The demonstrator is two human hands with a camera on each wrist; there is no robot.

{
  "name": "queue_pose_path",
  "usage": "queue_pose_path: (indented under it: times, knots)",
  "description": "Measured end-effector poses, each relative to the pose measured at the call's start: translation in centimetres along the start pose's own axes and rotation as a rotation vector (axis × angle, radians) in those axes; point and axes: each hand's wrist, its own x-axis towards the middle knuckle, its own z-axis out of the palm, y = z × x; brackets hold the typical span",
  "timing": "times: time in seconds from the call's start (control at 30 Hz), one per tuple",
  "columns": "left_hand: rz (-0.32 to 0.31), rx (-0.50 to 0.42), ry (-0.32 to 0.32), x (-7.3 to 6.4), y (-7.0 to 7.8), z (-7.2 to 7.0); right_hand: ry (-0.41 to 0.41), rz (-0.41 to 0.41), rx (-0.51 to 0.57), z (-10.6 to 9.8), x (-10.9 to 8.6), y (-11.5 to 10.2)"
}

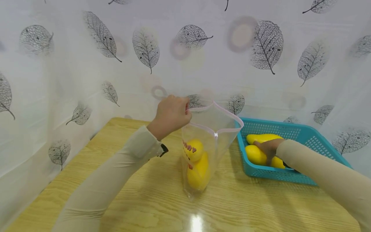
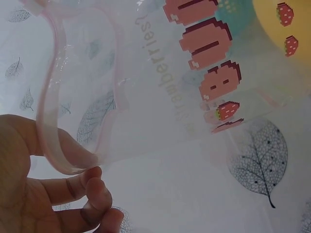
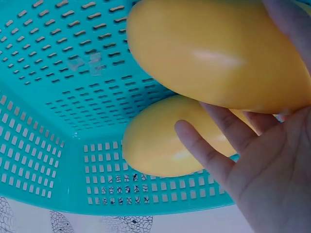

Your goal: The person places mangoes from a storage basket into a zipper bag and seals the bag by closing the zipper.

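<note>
My left hand (image 1: 173, 112) pinches the pink-edged top of a clear zip bag (image 2: 146, 111) printed with strawberries and lettering. The bag stands upright on the table with its mouth spread wide and its white slider at the front. Inside it are two yellow mangoes (image 1: 198, 172), one above the other. To the right, my right hand (image 1: 271, 148) reaches into a teal basket (image 1: 290, 176). Its thumb and fingers grip the nearer smooth yellow mango (image 3: 214, 53). Just behind its fingers lies another yellow mango (image 3: 165, 138) along the basket's far side.
The wood-grain table (image 1: 139, 199) runs under both the bag and the basket. A whitish translucent curtain (image 1: 214, 74) with dark leaf prints hangs behind the table and along its left side. The basket's perforated rim stands close to the bag's right side.
</note>
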Motion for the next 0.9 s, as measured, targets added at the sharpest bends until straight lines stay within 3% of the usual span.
queue_pose_path:
  times: [0.47, 0.9]
  knots:
    - [-0.018, 0.004, -0.007, 0.1, 0.0, 0.1, 0.034, -0.129, 0.167, -0.5, 0.1, 2.0]
    - [0.024, -0.018, 0.038, 0.4, 0.2, 0.5, 0.134, -0.173, 0.183, -0.8, -0.5, 2.7]
